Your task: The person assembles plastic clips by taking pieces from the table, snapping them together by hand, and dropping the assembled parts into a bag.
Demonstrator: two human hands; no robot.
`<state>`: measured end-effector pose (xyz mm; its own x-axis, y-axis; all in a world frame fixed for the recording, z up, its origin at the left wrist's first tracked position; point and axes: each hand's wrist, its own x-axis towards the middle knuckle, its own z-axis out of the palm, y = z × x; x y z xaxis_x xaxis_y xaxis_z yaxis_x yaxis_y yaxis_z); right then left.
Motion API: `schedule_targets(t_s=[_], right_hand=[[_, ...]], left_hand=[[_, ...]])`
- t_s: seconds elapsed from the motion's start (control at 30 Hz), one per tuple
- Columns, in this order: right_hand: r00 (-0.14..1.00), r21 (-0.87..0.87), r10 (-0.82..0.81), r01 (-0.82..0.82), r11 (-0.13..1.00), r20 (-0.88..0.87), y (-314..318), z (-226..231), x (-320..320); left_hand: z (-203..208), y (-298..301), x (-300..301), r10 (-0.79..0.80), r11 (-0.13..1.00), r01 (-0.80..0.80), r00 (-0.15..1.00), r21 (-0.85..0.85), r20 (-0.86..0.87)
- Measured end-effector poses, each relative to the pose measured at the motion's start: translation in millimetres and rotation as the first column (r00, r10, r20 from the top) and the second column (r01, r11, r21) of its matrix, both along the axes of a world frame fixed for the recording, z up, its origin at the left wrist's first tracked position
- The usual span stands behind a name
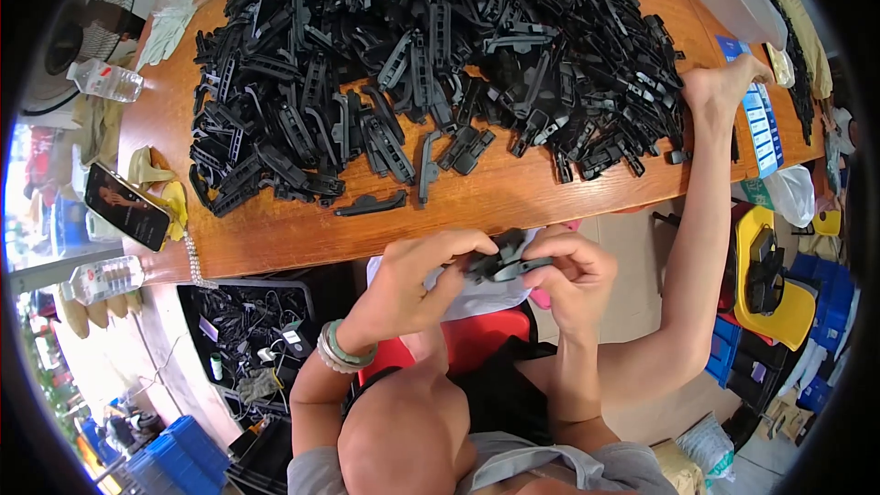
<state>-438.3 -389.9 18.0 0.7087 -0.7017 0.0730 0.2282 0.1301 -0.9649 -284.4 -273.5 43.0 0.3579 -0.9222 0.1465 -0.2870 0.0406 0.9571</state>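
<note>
Just in front of the table's near edge, my left hand [417, 277] and my right hand [576, 277] are close together, fingers pinched on small black plastic parts [502, 266]. The fingers partly hide these parts, and I cannot tell whether they are joined. On the table beyond lies a big heap of black plastic parts [431, 46], some long and slotted, others short and clip-like. Nearest to my hands, a long black piece [371, 203] lies flat near the edge, and another slim piece [428, 168] stands out from the heap.
The wooden table [513, 197] spans the front. At its left are a phone [126, 206], clear plastic bottles [106, 81] and a fan [96, 18]. My bare foot [724, 87] rests on the right side. A black bin [252, 339] stands below left; a yellow chair [775, 289] stands right.
</note>
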Motion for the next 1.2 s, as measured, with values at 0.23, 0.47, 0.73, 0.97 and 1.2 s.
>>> schedule_targets(t_s=[0.23, 0.47, 0.73, 0.97, 1.2], right_hand=[[0.990, -0.141, 0.033, -0.052, 0.989, -0.134, 0, 3, -1], [0.944, -0.261, -0.148, 0.070, 0.963, -0.295, 15, -2, 1], [0.928, -0.336, -0.252, 0.153, 0.929, -0.274, 19, -10, -5], [0.960, -0.330, -0.193, 0.118, 0.937, -0.204, 18, -14, -12], [0.962, -0.423, -0.047, -0.074, 0.903, -0.269, 3, -7, -9]], left_hand=[[-19, -5, -6, 0.113, 0.985, -0.015, 0.804, 0.170, -0.584], [-16, -11, -13, 0.122, 0.978, -0.018, 0.862, 0.210, -0.492], [-8, 3, -30, 0.021, 0.986, -0.050, 0.983, 0.156, 0.185], [-14, 1, -34, 0.008, 0.998, -0.030, 0.930, 0.053, 0.367], [-19, 7, -30, -0.035, 0.998, 0.020, 0.963, 0.061, 0.266]])
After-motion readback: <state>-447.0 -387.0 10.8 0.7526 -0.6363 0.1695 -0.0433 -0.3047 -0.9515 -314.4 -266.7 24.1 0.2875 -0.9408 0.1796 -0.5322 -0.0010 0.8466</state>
